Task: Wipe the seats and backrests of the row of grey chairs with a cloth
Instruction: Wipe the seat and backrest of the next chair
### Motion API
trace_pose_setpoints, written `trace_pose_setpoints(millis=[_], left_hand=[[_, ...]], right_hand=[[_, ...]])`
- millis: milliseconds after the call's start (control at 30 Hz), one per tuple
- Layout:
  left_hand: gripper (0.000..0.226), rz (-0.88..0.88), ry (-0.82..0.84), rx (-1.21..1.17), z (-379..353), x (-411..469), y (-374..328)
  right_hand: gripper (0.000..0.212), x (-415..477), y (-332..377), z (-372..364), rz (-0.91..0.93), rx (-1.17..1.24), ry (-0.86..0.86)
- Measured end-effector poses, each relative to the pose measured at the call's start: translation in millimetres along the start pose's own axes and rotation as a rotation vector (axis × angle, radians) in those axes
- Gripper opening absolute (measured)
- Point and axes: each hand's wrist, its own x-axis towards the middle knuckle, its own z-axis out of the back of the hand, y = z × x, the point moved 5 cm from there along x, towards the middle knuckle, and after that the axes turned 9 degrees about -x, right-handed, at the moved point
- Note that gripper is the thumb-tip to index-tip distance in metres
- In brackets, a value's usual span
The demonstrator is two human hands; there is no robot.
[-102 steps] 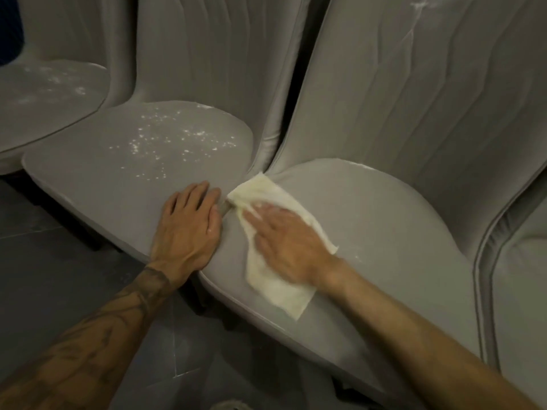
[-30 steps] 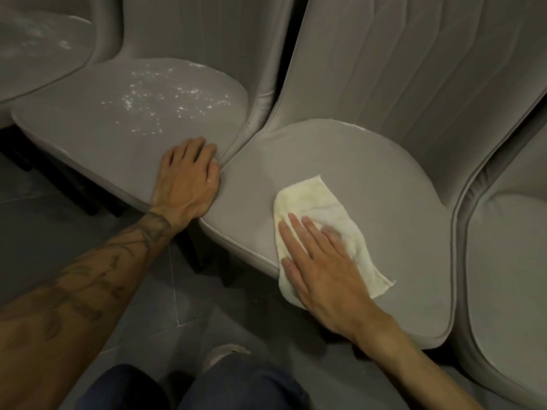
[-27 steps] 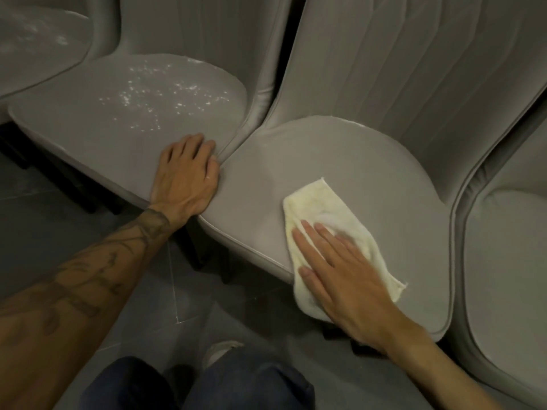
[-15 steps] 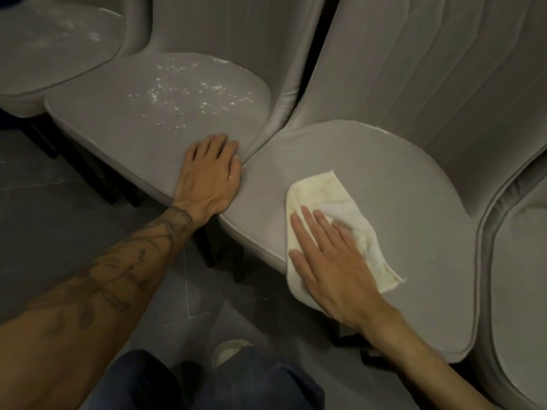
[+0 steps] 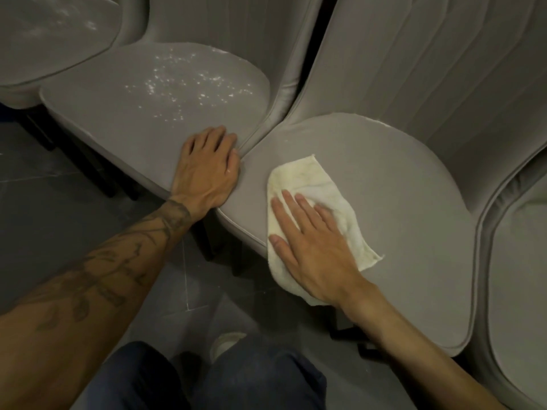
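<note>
A pale yellowish cloth (image 5: 302, 176) lies on the front left part of a grey chair seat (image 5: 399, 202). My right hand (image 5: 313, 247) presses flat on the cloth, fingers spread, with the cloth's near end hanging over the seat's front edge. My left hand (image 5: 207, 170) rests flat on the front right corner of the neighbouring grey seat (image 5: 118, 113), which carries white specks (image 5: 183, 84) near its back. The ribbed grey backrest (image 5: 429, 60) rises behind the seat with the cloth.
Another dusty grey seat (image 5: 44, 34) sits at the far left and a further grey chair (image 5: 521, 276) at the right edge. Dark chair legs and a grey tiled floor (image 5: 44, 202) lie below. My knees in blue trousers (image 5: 207, 380) and a shoe (image 5: 228, 341) show at the bottom.
My right hand has slid the cloth from the seat's left corner to its front edge, then slightly back leftward. My left hand has stayed on the neighbouring seat.
</note>
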Motion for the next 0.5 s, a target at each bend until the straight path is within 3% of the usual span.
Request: trace_pose_setpoints(millis=[233, 500], left_hand=[[0.052, 0.019, -0.005, -0.003, 0, 0, 0], [0.063, 0.07, 0.018, -0.088, 3, 0, 3]], right_hand=[[0.064, -40, -14, -6, 0.001, 0.014, 0.021], [0.066, 95, 49, 16, 0.042, 0.061, -0.012]])
